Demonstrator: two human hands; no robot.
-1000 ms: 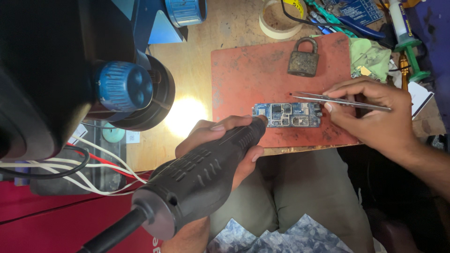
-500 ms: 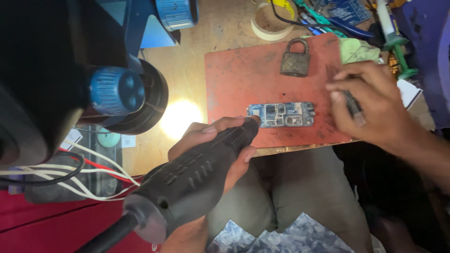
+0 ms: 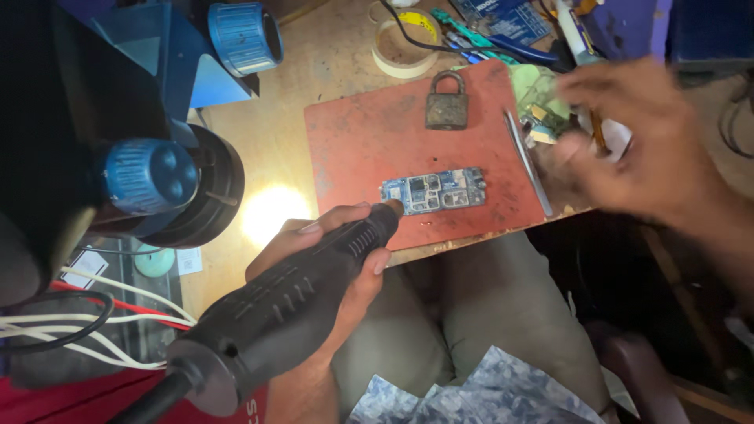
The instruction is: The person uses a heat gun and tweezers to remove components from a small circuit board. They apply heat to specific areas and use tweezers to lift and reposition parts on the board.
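A: What does the workplace look like?

B: A cluttered wooden bench (image 3: 314, 86) lit by one bright patch of lamp light (image 3: 271, 210). A red mat (image 3: 369, 149) lies on it, reaching the near edge. A microscope (image 3: 149, 177) with blue knobs stands on the person's left side, and white, red and black wires (image 3: 94, 310) run below it.

A: What is on the mat?

B: A small blue circuit board (image 3: 433, 190) lies flat near the mat's middle. A rusty padlock (image 3: 446, 102) sits further back, well apart from it. A pair of metal tweezers (image 3: 526, 161) lies loose along the mat's right edge.

A: And the left hand?

B: The left hand (image 3: 330, 259) is clamped round a black rotary tool (image 3: 294, 302), fingers wrapped over its ribbed body. The tool slants up from the lower left, and its tip sits at the board's left end; whether it actually touches, I cannot tell.

A: The right hand?

B: The right hand (image 3: 636, 141) hovers beyond the mat's right edge, above some green scraps (image 3: 542, 90) and small bits. It is blurred. The fingers look loosely spread and hold nothing I can make out.

A: Anything else?

B: A roll of tape (image 3: 404, 51) and blue-handled tools (image 3: 487, 39) lie at the back of the bench. The person's knees, in grey-green trousers (image 3: 479, 314), show below the bench edge.
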